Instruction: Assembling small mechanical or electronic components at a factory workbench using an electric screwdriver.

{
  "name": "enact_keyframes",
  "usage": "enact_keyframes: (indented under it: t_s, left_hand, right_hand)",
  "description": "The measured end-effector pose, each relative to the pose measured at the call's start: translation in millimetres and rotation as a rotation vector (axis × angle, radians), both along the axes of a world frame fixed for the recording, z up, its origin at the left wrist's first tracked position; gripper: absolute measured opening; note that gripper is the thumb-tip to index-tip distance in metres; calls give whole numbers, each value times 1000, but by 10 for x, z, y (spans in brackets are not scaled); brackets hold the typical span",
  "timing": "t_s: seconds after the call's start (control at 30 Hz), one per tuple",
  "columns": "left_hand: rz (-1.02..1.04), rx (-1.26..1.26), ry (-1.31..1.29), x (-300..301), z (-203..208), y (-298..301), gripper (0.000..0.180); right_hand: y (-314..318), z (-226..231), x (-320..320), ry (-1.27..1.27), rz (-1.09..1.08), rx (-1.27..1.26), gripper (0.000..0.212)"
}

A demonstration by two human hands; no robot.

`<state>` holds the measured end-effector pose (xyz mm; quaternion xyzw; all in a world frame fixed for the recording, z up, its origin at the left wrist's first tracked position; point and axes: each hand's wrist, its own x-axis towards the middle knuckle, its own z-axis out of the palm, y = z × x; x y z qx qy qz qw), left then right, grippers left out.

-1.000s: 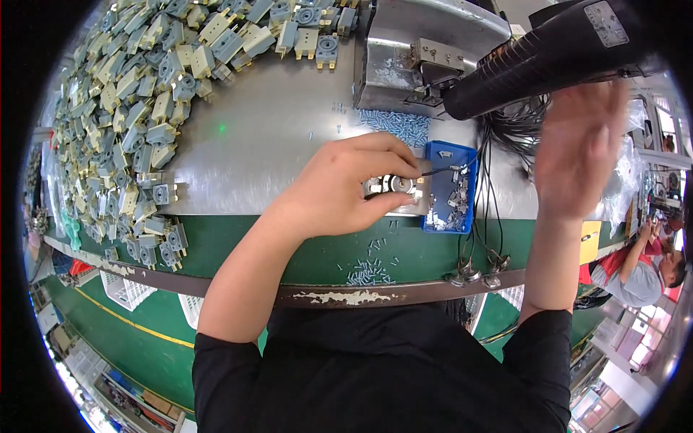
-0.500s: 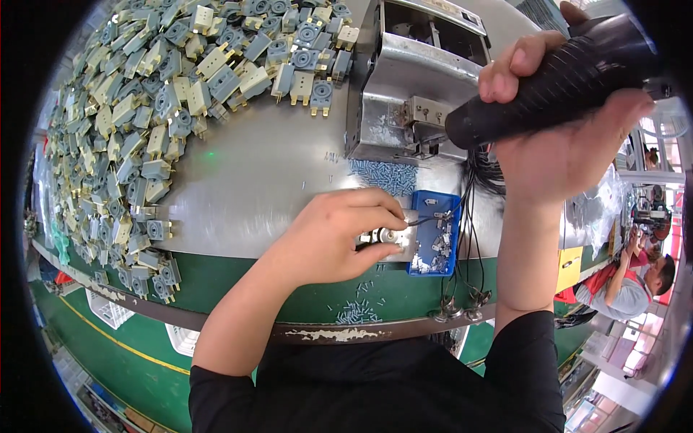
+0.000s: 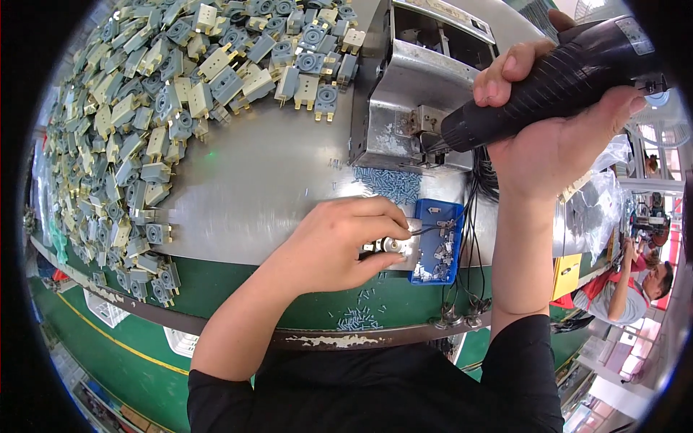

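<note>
My right hand [image 3: 538, 155] is wrapped round a black electric screwdriver [image 3: 548, 83], raised at the right. Its narrow end points left, by a small metal block [image 3: 427, 119] on the front of a metal screw feeder [image 3: 411, 86]; the very tip is hard to make out. My left hand [image 3: 346, 242] pinches a small round pale part with metal terminals [image 3: 390, 245] over a metal plate [image 3: 411, 249]. A black wire runs from beside those fingertips across a blue tray [image 3: 439, 274] of small metal pieces. The fingers partly hide the part.
A large heap of grey and cream switch-like parts [image 3: 216, 68] covers the left and back of the metal table. Blue-grey screws [image 3: 390, 184] lie before the feeder, more screws [image 3: 357, 319] by the front edge. Black cables [image 3: 473, 245] hang right of the tray. A co-worker [image 3: 635, 292] sits far right.
The screwdriver's narrow end has shifted slightly left and stays close to the feeder's block. My left hand keeps its pinch on the small part; the whole view has shifted a little.
</note>
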<state>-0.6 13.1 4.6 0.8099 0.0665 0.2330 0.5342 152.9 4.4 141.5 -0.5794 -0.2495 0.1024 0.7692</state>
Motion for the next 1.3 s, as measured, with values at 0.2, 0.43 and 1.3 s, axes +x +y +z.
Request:
enact_keyframes:
  t_s: [0.2,0.43,1.3]
  left_hand:
    - [1,-3,6,2,22,-2,29]
    - [1,6,6,3,10,-13,30]
    - [12,8,30,-33,6,-17,32]
  right_hand:
    - [-124,-276,828,-197,738,267,100]
    - [-127,-302,765,-157,649,216,108]
    - [-205,-200,718,-205,393,115,114]
